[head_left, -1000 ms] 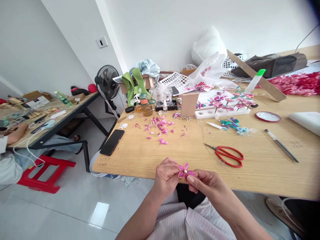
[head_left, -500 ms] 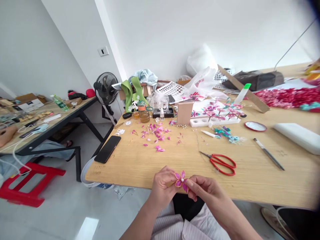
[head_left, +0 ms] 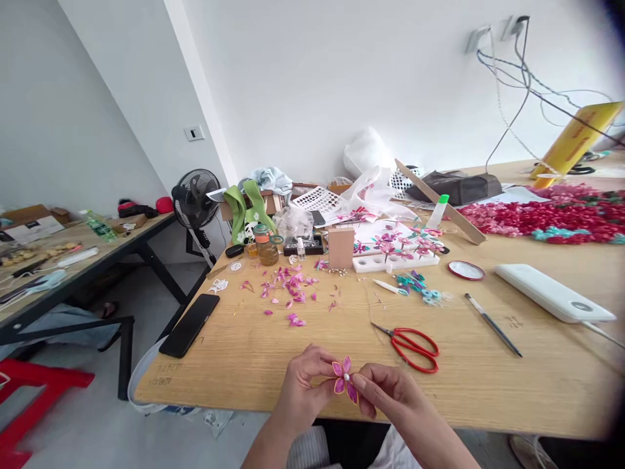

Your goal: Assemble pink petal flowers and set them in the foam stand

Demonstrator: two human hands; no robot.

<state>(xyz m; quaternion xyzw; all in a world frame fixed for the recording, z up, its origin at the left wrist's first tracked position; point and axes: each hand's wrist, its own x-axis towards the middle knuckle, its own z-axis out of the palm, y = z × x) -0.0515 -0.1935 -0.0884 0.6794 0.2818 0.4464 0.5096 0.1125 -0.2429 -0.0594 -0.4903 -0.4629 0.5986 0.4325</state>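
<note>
Between my two hands, over the table's front edge, is a pink-purple artificial flower (head_left: 346, 378) with gold-edged petals and a white pearl bead at its centre. My left hand (head_left: 308, 381) pinches it from the left, fingers closed. On the other side, the thumb and fingers of my right hand (head_left: 385, 391) grip a petal near the bead. What lies behind the flower is hidden by my fingers. Red-handled scissors (head_left: 415, 348) rest on the table just beyond my right hand. Loose pink petals (head_left: 293, 283) are scattered farther back.
A black phone (head_left: 189, 326) lies at the left edge. Behind the scissors, a white foam block (head_left: 398, 262) carries upright flowers beside a brown box (head_left: 340, 247). To the right lie a pen (head_left: 493, 324), a round lid (head_left: 466, 270) and a white power bank (head_left: 554, 293).
The camera view has tilted up and turned to the right, so the table sits lower and more shows on the right. Both hands keep hold of the flower in nearly the same pose.
</note>
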